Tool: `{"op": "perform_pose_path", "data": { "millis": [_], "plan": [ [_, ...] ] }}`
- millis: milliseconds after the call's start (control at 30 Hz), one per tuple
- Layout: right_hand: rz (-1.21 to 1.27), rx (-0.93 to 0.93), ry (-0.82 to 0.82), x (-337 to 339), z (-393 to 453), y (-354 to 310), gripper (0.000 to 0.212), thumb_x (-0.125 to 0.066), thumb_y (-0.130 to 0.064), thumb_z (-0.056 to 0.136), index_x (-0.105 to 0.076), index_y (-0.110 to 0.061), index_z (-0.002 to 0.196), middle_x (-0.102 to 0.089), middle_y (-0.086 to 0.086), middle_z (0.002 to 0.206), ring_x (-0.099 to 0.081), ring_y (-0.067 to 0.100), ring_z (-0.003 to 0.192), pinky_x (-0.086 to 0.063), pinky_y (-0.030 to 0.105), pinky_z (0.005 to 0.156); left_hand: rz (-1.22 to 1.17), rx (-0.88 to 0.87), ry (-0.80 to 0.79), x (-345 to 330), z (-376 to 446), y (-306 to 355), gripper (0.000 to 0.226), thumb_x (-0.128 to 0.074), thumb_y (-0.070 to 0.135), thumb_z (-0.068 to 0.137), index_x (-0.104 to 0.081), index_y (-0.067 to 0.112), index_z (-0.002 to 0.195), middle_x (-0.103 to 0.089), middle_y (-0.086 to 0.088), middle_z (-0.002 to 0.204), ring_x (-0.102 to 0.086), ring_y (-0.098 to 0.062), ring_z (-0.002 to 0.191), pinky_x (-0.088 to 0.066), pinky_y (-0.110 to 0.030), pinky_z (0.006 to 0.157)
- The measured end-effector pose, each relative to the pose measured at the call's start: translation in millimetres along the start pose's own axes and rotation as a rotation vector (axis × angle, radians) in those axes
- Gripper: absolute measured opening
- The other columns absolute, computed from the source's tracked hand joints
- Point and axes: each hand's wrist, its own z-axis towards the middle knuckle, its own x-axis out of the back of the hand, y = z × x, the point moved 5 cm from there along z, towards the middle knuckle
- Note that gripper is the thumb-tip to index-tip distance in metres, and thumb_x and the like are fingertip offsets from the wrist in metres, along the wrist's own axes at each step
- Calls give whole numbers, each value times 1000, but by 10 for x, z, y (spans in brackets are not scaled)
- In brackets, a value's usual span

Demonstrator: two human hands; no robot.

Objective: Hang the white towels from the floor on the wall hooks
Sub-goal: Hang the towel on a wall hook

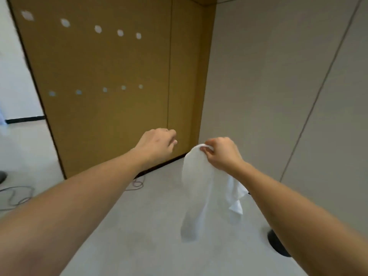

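Both forearms reach out from the bottom edge of the view, over a pale grey floor point(151, 226) that runs up to a brown wall panel point(111, 108) on the left and a grey wall point(268, 86) on the right; the two walls meet in a corner just past the hands. Two rows of pale round hooks point(98, 29) cross the upper part of the panel, and all that show are bare. One white towel point(196, 188) hangs limp in the air below the right hand point(223, 154), clear of the floor, its top edge pinched between thumb and curled fingers. To its left the left hand point(157, 144) is loosely curled and holds nothing. A thin cable point(137, 183) loops along the panel's foot.

By my reading the carrying step is in hand: the towel is lifted but not yet hung. Next it needs raising leftward to a hook, perhaps with the free hand spreading the edge so it catches.
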Motion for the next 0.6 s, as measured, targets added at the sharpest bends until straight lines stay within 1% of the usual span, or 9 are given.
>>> {"op": "perform_pose_path", "data": {
  "millis": [67, 133, 200, 267, 300, 333, 467, 533, 600],
  "plan": [
    [70, 69, -17, -284, 492, -211, 27, -55, -43, 95, -69, -23, 82, -61, -7, 69, -59, 15, 67, -35, 22, 50, 63, 94, -33, 24, 57, -494, 18, -42, 37, 99, -50, 24, 89, -57, 4, 86, -55, -19, 75, -49, -37, 64],
    [167, 113, -18, -542, 949, -467, 26, -57, -44, 94, -72, -23, 92, -59, -13, 72, -56, 8, 63, -36, 16, 51, 125, 186, -79, 70, 86, -986, 17, -42, 38, 99, -53, 24, 95, -58, 4, 90, -55, -17, 76, -47, -34, 63],
    [240, 155, -11, -744, 1386, -754, 26, -59, -45, 93, -73, -23, 96, -57, -17, 74, -53, 4, 62, -35, 13, 51, 172, 264, -90, 125, 115, -1470, 20, -42, 37, 99, -55, 22, 102, -59, 3, 94, -57, -18, 81, -51, -36, 68],
    [270, 211, -11, -946, 1832, -1049, 27, -59, -45, 93, -73, -23, 98, -64, -14, 79, -57, 7, 65, -47, 18, 56, 206, 327, -79, 189, 136, -1912, 21, -42, 36, 99, -56, 20, 104, -60, 1, 94, -57, -19, 82, -53, -40, 72],
    [272, 233, -11, -1032, 2045, -1200, 28, -58, -46, 93, -73, -23, 97, -67, -11, 81, -58, 9, 67, -55, 25, 61, 229, 342, -65, 212, 155, -2132, 22, -42, 35, 98, -56, 20, 103, -60, 1, 94, -57, -19, 81, -53, -40, 72],
    [273, 257, -5, -1109, 2255, -1360, 29, -57, -46, 93, -73, -22, 96, -68, -10, 81, -59, 10, 68, -58, 31, 65, 258, 356, -53, 240, 183, -2356, 22, -42, 35, 98, -57, 19, 103, -61, 0, 94, -57, -20, 81, -54, -40, 73],
    [292, 350, 37, -1379, 3095, -2025, 29, -56, -45, 93, -71, -21, 88, -67, -8, 76, -59, 13, 69, -57, 37, 66, 313, 396, 29, 409, 391, -3287, 26, -43, 35, 99, -59, 18, 109, -63, -1, 99, -59, -22, 86, -52, -36, 74],
    [290, 385, 46, -1485, 3519, -2389, 30, -56, -43, 93, -69, -18, 83, -66, -4, 74, -61, 19, 70, -54, 36, 64, 320, 393, 86, 531, 528, -3727, 28, -42, 38, 99, -61, 19, 109, -63, 0, 98, -59, -22, 86, -52, -37, 75],
    [285, 420, 41, -1574, 3922, -2768, 30, -55, -41, 93, -67, -17, 78, -64, -2, 71, -60, 22, 71, -47, 33, 60, 347, 385, 123, 657, 693, -4151, 30, -41, 40, 100, -61, 20, 108, -64, 1, 97, -60, -21, 85, -53, -38, 75]
  ]
}}
